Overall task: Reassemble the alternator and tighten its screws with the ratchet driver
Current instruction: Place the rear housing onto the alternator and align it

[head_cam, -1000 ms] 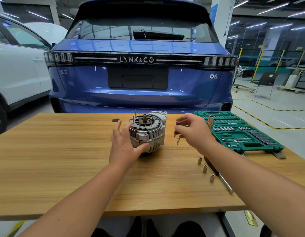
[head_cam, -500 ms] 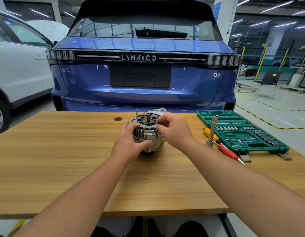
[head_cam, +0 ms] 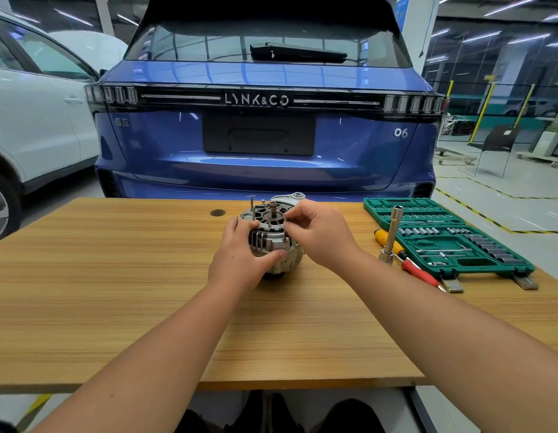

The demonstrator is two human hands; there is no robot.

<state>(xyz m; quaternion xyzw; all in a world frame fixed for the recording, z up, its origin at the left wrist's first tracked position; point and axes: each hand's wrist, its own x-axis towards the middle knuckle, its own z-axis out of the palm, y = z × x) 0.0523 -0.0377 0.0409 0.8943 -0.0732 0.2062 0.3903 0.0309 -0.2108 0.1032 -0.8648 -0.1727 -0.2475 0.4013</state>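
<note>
Alternator (head_cam: pixel 273 242) sits near the middle of the counter (head_cam: pixel 115 292), toward its far edge, shaft end up. All places below taken from the alternator.

My left hand (head_cam: pixel 240 260) wraps its near-left side: fingers curled over the upper rim, thumb pressed across the front of the housing. A firm grip on the body.

My right hand (head_cam: pixel 318 235) is at its right and upper side, fingertips pinched together over the top face, just right of the centre shaft. They seem to pinch something small, but I cannot tell what.

A thin stud (head_cam: pixel 252 205) stands upright at the alternator's far-left rim.

Right of the alternator, well apart: a socket extension (head_cam: pixel 391 234) standing on end, a screwdriver (head_cam: pixel 405 259) with yellow and red handle lying beside it, then an open green socket case (head_cam: pixel 443 239).

Behind the alternator, past the counter's edge: the blue car (head_cam: pixel 265 120).
</note>
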